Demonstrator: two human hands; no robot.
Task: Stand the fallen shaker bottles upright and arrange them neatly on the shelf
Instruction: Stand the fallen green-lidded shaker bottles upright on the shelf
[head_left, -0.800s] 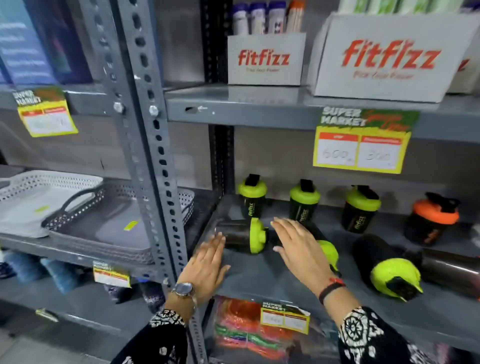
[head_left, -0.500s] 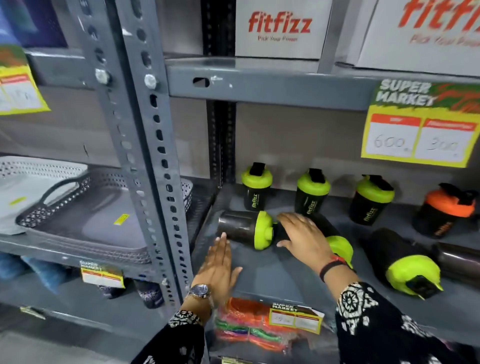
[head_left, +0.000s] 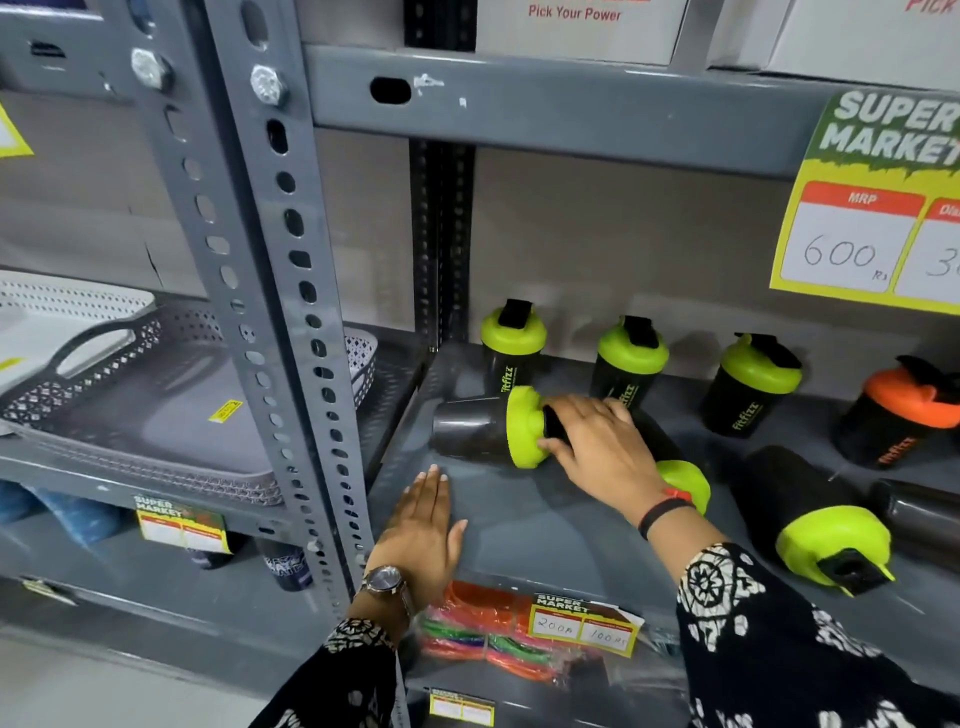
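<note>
A dark shaker bottle with a lime lid lies on its side at the left of the grey shelf. My right hand grips its lid end, fingers and thumb around the cap. My left hand rests flat and open on the shelf front, apart from the bottle. A second fallen bottle lies partly hidden under my right wrist. A third fallen bottle and a dark lidless bottle lie further right. Three lime-lidded bottles and an orange-lidded bottle stand upright at the back.
A perforated grey upright post stands just left of the shelf bay. Behind it a grey tray sits on the neighbouring shelf. A yellow price sign hangs from the upper shelf. Coloured packets lie on the shelf below.
My right hand has slid left from over the second fallen bottle onto the lid of the leftmost one. The view has moved closer to the shelf. My left hand stays flat.
</note>
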